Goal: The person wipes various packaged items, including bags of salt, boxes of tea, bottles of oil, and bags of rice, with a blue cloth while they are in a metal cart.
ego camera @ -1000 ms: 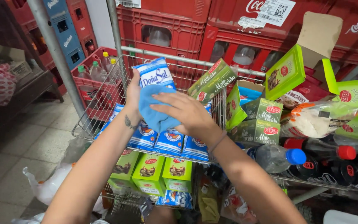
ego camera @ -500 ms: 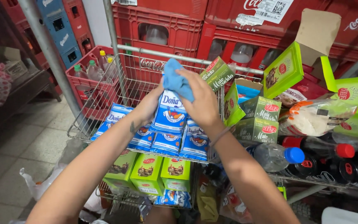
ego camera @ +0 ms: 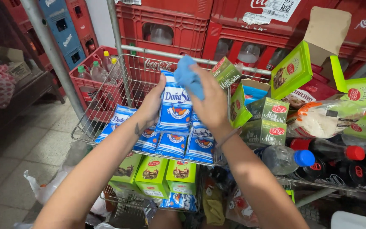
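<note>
From the head view, my left hand (ego camera: 151, 106) holds a blue-and-white bag (ego camera: 175, 108) upright by its left edge, its grip closed around that edge. My right hand (ego camera: 212, 101) presses a blue cloth (ego camera: 189, 78) against the top right part of the same bag, fingers closed over the cloth. The bag is lifted above the wire basket (ego camera: 102, 114), just over the other bags.

I judge that the wiping of this bag is in the middle: the cloth is at the top, and the lower front is not covered by it. The other bags lie in the basket in a row (ego camera: 172, 144); I cannot tell which of them are already wiped.

Counting: one bag in my hands, and about five more of the same kind lying below it, though some are partly hidden. Under the basket stand three green boxes (ego camera: 153, 174) side by side. To the right I see several more green boxes (ego camera: 270, 110), some open, and dark bottles, one with a blue cap (ego camera: 305, 158) and one with a red cap (ego camera: 355, 152). Red crates (ego camera: 166, 21) are stacked behind.
</note>
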